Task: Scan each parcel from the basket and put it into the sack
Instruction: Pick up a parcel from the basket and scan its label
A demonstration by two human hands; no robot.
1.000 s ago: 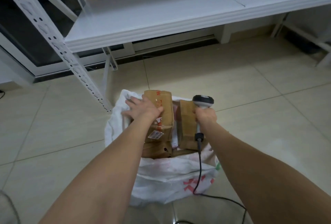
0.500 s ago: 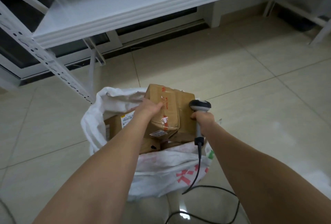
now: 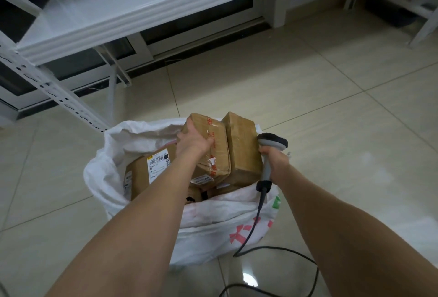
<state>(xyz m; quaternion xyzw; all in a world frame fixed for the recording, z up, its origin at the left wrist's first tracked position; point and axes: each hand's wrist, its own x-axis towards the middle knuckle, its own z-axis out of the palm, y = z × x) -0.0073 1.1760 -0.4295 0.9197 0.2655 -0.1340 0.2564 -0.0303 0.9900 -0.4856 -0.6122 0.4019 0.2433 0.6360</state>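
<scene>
Looking down through the head camera, I am seeing the left hand (image 3: 193, 139) gripping a taped parcel (image 3: 214, 154), with the fingers curling over its far upper corner and the palm pressing on the brown face crossed by red-printed tape. That parcel is standing tilted in the mouth of the white woven sack (image 3: 213, 225), its lower end sitting among other cardboard under the wrist; I cannot tell what exactly is bearing it. Just to the right of this grip, a plain parcel (image 3: 241, 147) is leaning flank to flank against the held one, also inside the sack. To the left of the grip and lower down, a labelled parcel (image 3: 144, 175) is lying in the sack with its white barcode label facing up. The right hand (image 3: 276, 160) is wrapping fully round the handle of a grey scanner (image 3: 267, 166), whose dark head is sticking up above the fist and sitting just beside the plain parcel. Below that fist, the black cable (image 3: 257, 216) is hanging down across the front of the sack and looping onto the glossy tiled floor (image 3: 331, 107). Well beyond both hands, a white shelf (image 3: 142, 5) is running across the top of the view, and its perforated upright (image 3: 59, 92) is slanting down towards the sack's far left rim.
</scene>
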